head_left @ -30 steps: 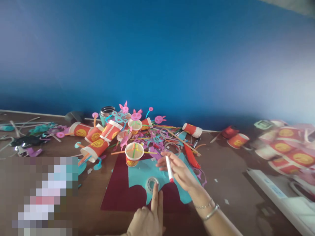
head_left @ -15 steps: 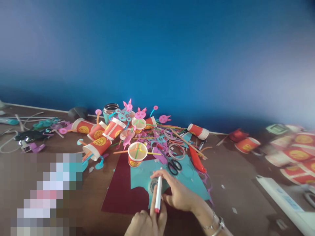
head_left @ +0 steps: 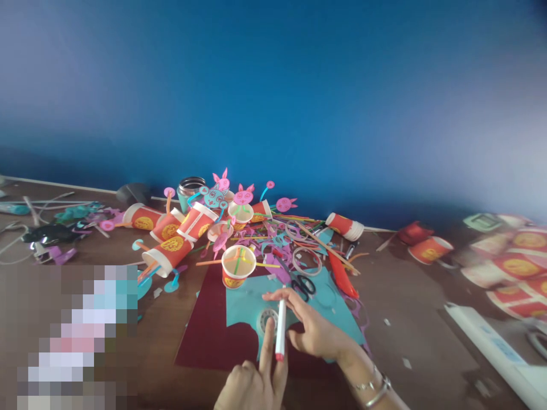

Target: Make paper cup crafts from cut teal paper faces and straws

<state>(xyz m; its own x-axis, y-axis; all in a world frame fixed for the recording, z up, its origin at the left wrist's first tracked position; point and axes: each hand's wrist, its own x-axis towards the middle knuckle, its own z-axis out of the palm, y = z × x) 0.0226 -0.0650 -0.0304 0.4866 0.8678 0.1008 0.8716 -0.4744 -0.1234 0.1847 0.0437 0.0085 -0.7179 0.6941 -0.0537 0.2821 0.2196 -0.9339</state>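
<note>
A white marker (head_left: pixel 281 326) with a red end is in my right hand (head_left: pixel 314 333), held by curled fingers. Its red end faces me. My left hand (head_left: pixel 254 378) has its index finger stretched onto a small ring (head_left: pixel 265 319), which looks like a tape roll. The fist-like rest of that hand lies near the table's front. Beneath both hands is a cut sheet of light-blue paper (head_left: pixel 342 319), lying over a dark-red sheet (head_left: pixel 200 336). My right hand partly covers the sheets, and the marker's tip is hard to make out.
A paper cup with straws (head_left: pixel 238 273) stands just beyond the sheets. Black-handled scissors (head_left: pixel 304 286) lie by my right hand. Decorated cups (head_left: pixel 171 253), straws and paper scraps crowd the back. A white long object (head_left: pixel 487 336) and blurred stacked cups (head_left: pixel 517 267) are at right.
The marker has shifted slightly to the right and its red end has risen a little. My left index finger now shows clearly on the ring. The view has tilted slightly.
</note>
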